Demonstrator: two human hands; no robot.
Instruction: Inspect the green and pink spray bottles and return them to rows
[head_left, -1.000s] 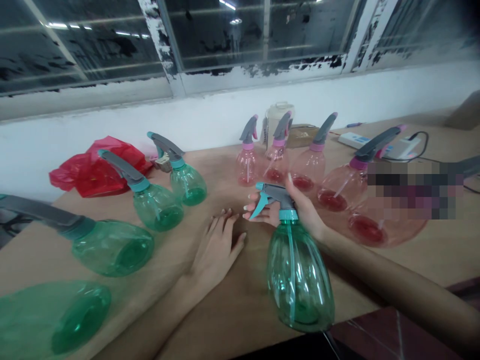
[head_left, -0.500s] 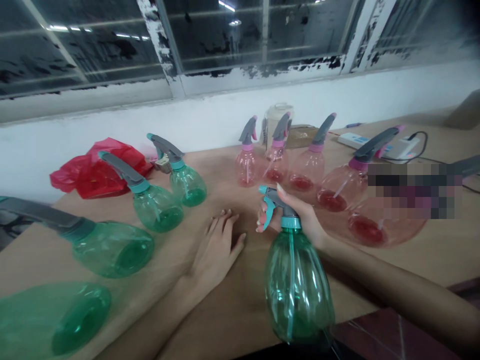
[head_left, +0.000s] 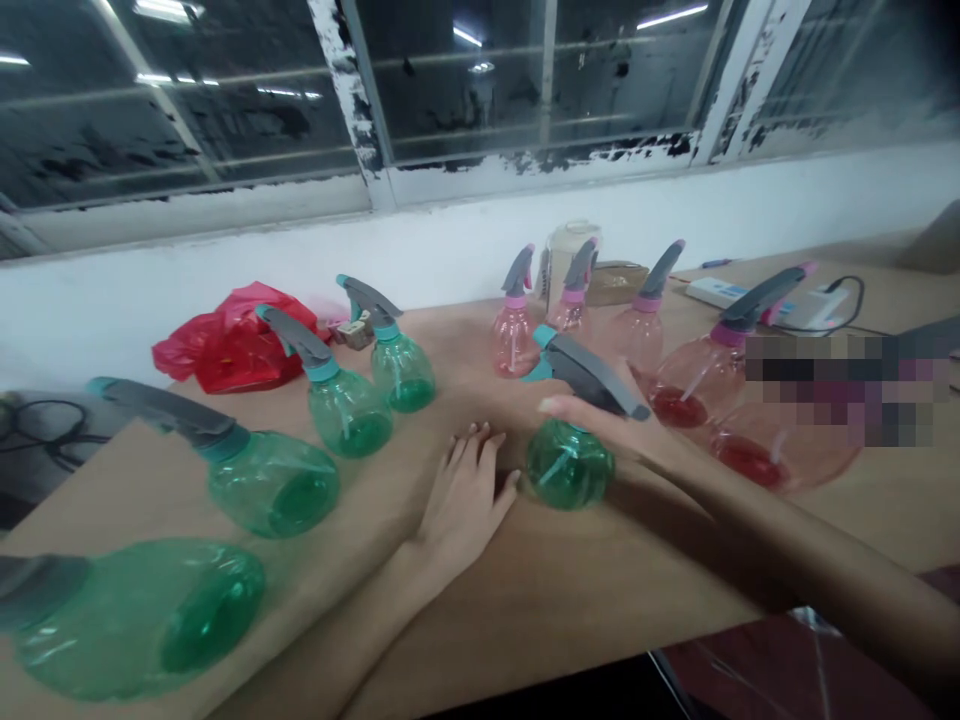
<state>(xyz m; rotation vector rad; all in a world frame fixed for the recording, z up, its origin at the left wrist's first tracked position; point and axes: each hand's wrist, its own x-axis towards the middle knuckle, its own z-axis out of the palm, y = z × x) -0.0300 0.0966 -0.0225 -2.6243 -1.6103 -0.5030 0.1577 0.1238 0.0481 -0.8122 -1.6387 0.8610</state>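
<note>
My right hand point(head_left: 607, 415) is wrapped round the neck of a green spray bottle point(head_left: 570, 465) with a grey and teal spray head. The bottle is upright, over the table right of centre; whether its base touches the wood I cannot tell. My left hand point(head_left: 469, 495) lies flat on the table, fingers loosely spread, just left of that bottle and holding nothing. Left of it runs a row of several green spray bottles point(head_left: 349, 410). Beyond and beside my right hand stand several pink spray bottles point(head_left: 514, 340) with grey and pink heads.
A red plastic bag point(head_left: 244, 340) lies at the back left of the wooden table point(head_left: 480, 630). By the wall are a whitish container point(head_left: 570, 245) and a brown box point(head_left: 616, 282). A power strip point(head_left: 720, 292) with a plugged-in cable lies at the right. A pixelated patch covers part of a pink bottle.
My right hand has swung the green spray bottle away from me, from the near table edge to farther over the table. The camera view has shifted slightly left. My left hand stays flat.
</note>
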